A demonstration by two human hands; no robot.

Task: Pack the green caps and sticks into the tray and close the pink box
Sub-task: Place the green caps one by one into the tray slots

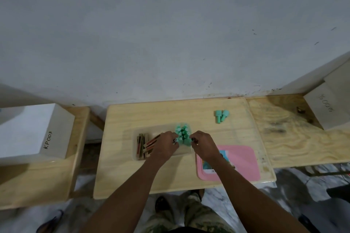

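Both arms reach forward over the table (121, 176). Left hand (164, 147) and right hand (203, 144), knuckles up, fingers curled, flank the green caps (182, 136) clustered in the clear tray (135, 138); actual grip cannot be told. Sticks (144, 145) lie at tray left. Two loose caps (221, 115) far right; pink box (243, 162) near right.

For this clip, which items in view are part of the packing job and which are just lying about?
Part of the job:
- clear tray
- green caps in the tray
- two loose green caps
- sticks
- pink box lid
- left hand and right hand, both at the caps

Just lying about:
- white box marked KP003
- white box at right
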